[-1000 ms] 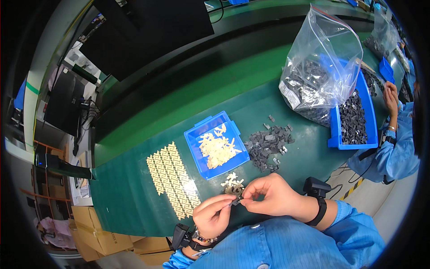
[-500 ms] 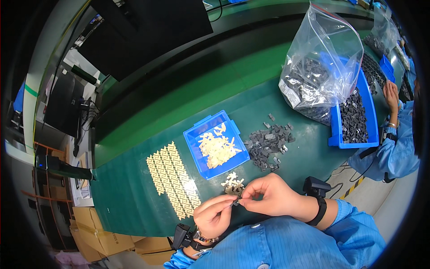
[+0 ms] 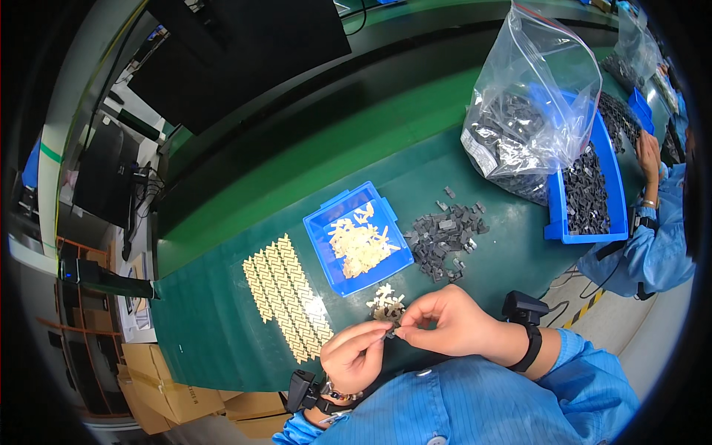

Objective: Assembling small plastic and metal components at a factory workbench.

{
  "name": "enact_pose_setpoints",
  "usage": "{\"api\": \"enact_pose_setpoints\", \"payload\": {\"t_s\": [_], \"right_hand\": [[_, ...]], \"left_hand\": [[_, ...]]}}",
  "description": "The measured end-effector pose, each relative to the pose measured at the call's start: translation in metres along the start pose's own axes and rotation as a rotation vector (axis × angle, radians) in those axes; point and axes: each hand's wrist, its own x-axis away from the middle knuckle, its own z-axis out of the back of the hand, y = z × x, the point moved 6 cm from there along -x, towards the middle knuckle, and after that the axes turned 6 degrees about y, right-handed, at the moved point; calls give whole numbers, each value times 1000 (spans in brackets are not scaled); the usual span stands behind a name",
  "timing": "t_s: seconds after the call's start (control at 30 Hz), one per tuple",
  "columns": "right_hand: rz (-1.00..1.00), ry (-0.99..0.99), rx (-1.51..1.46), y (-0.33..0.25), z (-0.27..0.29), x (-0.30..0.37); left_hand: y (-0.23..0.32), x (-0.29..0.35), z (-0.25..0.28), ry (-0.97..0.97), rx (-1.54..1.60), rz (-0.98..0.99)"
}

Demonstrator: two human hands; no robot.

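Observation:
My left hand (image 3: 354, 360) and my right hand (image 3: 445, 324) meet fingertip to fingertip close to my body, each closed in a pinch. Between them is a small dark piece (image 3: 391, 335), mostly covered by the fingers. Just beyond the fingertips lies a small heap of cream-coloured pieces (image 3: 385, 298). Farther off, a blue bin (image 3: 324, 254) holds more loose cream pieces (image 3: 361, 248). To its right, small dark grey blocks (image 3: 445, 236) are spread in a pile. Left of the bin, cream pieces form a flat zigzag-patterned panel (image 3: 288, 300) with dark gaps.
A clear zip bag (image 3: 512, 133) full of dark blocks leans against a long blue bin (image 3: 593, 239) of dark blocks at the right. Beyond it a co-worker's hand (image 3: 647, 157) reaches over the green table (image 3: 215, 297). Cardboard boxes (image 3: 167, 386) stand below at left.
My hands keep almost the same pinch, with only a slight shift at the fingertips. The co-worker's hand at the right has moved slightly.

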Motion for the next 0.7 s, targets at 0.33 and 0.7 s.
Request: {"api": "enact_pose_setpoints", "payload": {"t_s": [0.33, 0.7], "right_hand": [[7, 3, 1, 0, 0, 0], [-3, 9, -17, -1, 0, 0]], "left_hand": [[0, 0, 0, -17, -14, -13], [4, -4, 0, -33, -41, -30]]}}
